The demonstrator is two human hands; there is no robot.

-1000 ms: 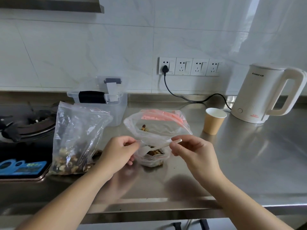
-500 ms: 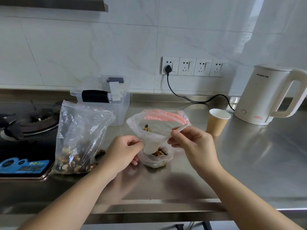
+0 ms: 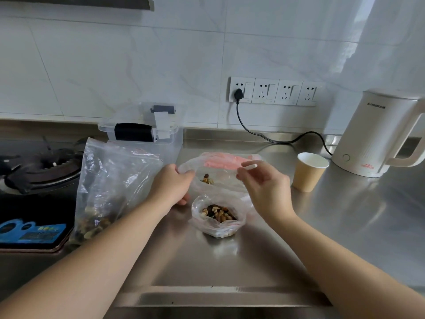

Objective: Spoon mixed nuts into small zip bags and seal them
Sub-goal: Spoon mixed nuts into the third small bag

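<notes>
The left hand pinches the rim of an open zip bag while the right hand pinches a white spoon over its mouth, the filled small bag standing on the table just below and between both wrists.

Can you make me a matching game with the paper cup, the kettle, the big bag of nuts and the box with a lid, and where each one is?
Things:
1. brown paper cup
2. white electric kettle
3. big clear plastic bag of mixed nuts
4. clear plastic box with a lid

Places:
A. far right, at the wall
B. behind the big bag, against the wall
C. beside the stove, left of the left hand
D. just left of the kettle, right of the right hand

Pairs: 1-D, 2-A, 3-C, 4-B
</notes>
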